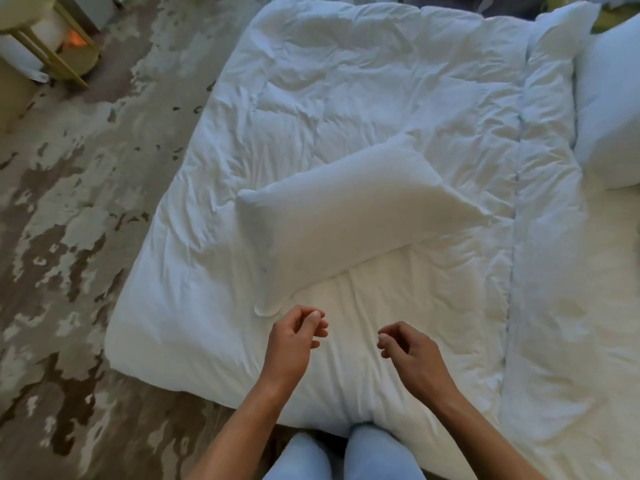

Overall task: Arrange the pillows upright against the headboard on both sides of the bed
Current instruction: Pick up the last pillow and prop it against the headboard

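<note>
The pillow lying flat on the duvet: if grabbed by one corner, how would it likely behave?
The pillow looks plump and soft, so it would probably sag and fold rather than stay stiff. It likely weighs little for its bulk. Its flattened near corner suggests loose filling there, so both empty hands, left and right, may steady it better.

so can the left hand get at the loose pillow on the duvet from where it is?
Probably yes. The left hand hovers empty, fingers loosely curled, just short of the loose pillow's near corner. Only bare duvet lies between them, and the right hand is off to the side, clear of the path.
</note>
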`<state>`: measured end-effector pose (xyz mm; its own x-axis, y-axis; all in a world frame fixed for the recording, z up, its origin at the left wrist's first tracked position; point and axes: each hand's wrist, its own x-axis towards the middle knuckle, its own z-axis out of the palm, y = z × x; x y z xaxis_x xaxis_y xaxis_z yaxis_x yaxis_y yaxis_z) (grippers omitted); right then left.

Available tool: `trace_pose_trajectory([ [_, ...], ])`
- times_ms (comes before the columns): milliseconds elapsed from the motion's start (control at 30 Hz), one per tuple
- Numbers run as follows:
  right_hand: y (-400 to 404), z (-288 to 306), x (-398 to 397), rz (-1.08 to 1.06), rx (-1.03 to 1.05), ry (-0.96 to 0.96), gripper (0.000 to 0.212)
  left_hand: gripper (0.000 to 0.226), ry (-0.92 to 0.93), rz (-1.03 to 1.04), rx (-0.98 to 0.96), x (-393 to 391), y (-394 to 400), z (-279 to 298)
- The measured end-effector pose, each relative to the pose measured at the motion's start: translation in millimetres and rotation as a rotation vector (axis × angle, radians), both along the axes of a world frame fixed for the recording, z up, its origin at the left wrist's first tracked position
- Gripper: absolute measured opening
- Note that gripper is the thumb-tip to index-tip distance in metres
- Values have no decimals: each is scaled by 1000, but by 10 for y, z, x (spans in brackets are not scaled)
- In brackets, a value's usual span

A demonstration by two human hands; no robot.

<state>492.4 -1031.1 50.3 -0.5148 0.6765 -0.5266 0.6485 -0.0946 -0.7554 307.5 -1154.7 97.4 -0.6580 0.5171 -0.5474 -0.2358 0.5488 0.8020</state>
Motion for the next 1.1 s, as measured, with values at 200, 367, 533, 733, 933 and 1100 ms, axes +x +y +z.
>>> trace_pose_trajectory([
  [200,829,-300,-1246,95,-7,9,11,19,0,87,-101,-754,382,-364],
  [367,1389,-590,-2242,209,176,-36,12,14,62,19,-159,-1640,850,-834],
  [533,2107,-1014,-3144,409,420,-225,50,40,352,-215,-282,-2891,1700,-1551],
  [733,2864,-1700,-4004,559,622,-418,68,71,407,-468,-438,-3944,2611,-2485],
  [933,3120,-2087,-4390,611,699,-563,85,75,467,-612,-491,-3897,2458,-2936],
  [1100,3215,-2139,-4315,700,784,-628,90,72,625,-681,-511,-3414,2209,-2749],
])
